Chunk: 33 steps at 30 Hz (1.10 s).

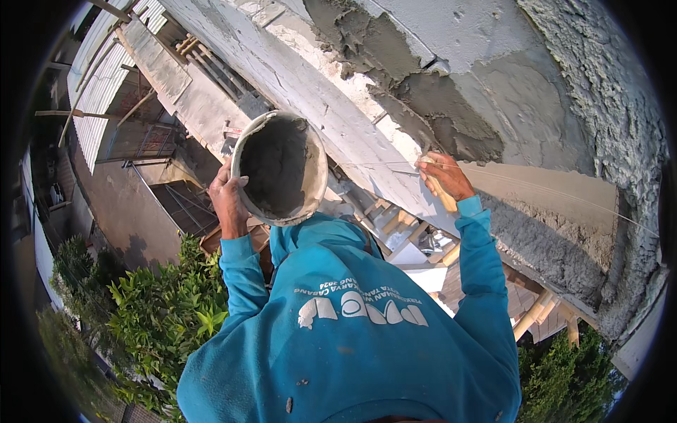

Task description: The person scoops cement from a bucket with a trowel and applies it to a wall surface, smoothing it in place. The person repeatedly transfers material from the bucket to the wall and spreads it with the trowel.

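My left hand [229,197] grips the rim of a pale round bucket [317,169] partly filled with dark grey wet mortar [275,166]. My right hand [448,176] is closed on a pale wooden-handled tool [444,194] beside the wall ledge, its working end not clearly visible. A thin string line [550,187] runs past that hand along the wall. Above it, rough patches of grey plaster [472,130] cover part of the light block surface [395,35]. To the right, a strip of smoother plaster [536,183] borders rough, lumpy render.
Narrow scaffold planks [173,77] and bamboo poles [529,317] flank the wall. Far below lie a corrugated metal roof [99,56], a paved yard [141,218] and leafy trees [162,310]. My blue sleeves and shirt fill the lower middle.
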Each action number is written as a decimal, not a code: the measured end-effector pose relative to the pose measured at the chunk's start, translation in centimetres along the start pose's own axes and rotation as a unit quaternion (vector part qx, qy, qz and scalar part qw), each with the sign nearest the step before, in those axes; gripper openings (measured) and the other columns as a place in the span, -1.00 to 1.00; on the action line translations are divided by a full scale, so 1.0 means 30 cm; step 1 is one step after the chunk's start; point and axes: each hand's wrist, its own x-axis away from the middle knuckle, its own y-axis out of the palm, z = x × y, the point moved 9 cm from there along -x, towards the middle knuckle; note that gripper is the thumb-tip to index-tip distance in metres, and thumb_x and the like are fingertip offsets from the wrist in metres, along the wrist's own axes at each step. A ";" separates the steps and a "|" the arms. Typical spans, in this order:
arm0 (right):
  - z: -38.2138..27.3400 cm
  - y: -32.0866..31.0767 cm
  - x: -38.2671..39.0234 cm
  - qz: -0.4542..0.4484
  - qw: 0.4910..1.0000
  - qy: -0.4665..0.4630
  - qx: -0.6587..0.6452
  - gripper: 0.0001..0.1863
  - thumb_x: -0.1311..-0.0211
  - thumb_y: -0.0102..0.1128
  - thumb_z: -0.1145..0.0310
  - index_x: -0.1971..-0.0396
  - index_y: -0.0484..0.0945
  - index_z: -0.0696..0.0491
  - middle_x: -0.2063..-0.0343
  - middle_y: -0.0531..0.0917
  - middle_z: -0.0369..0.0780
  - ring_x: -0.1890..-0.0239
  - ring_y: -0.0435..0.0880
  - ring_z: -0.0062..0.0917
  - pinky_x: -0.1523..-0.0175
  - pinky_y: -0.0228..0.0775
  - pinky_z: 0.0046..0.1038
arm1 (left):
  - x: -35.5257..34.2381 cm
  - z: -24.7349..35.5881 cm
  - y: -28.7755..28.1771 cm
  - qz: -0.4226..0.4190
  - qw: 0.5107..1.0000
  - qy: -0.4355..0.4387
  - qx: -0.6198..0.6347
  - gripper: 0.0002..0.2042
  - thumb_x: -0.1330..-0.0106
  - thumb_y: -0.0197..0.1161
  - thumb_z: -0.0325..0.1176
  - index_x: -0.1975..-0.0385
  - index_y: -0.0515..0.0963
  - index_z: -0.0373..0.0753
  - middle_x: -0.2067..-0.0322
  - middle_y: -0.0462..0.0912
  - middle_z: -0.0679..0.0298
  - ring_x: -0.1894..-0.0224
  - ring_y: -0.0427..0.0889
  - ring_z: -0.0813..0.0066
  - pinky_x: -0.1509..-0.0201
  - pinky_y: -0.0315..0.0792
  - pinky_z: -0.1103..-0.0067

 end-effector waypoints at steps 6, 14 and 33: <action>0.006 -0.055 0.138 0.100 0.995 -0.024 -0.006 -0.67 -0.36 0.23 0.10 0.28 0.49 0.10 0.54 0.51 -0.33 0.63 0.45 -0.72 0.60 0.27 -0.61 | 0.009 -0.027 -0.011 0.007 1.000 -0.011 -0.012 -0.46 0.09 0.04 -0.63 -0.01 0.60 -0.54 -0.12 0.58 0.09 -0.04 0.56 0.39 -0.05 0.43 0.63; 0.135 -0.143 0.504 0.236 0.968 -0.084 -0.001 -0.82 -0.38 0.15 0.32 0.20 0.51 0.12 0.58 0.50 -0.35 0.64 0.43 -0.73 0.57 0.26 -0.61 | -0.005 -0.005 0.044 0.004 1.000 0.015 -0.014 -0.46 0.08 0.03 -0.64 -0.02 0.60 -0.52 -0.03 0.60 0.15 0.03 0.57 0.43 0.06 0.47 0.63; 0.008 0.491 0.030 0.090 0.856 -0.117 0.496 -0.70 -0.28 0.16 0.26 0.19 0.49 0.21 0.31 0.66 0.09 0.24 0.69 -0.02 0.13 0.54 -0.09 | 0.084 0.258 0.337 -0.131 0.961 0.138 -0.200 -0.77 0.21 0.18 -0.54 0.73 0.21 -0.38 0.00 0.68 0.10 0.20 0.47 0.49 0.12 0.36 0.59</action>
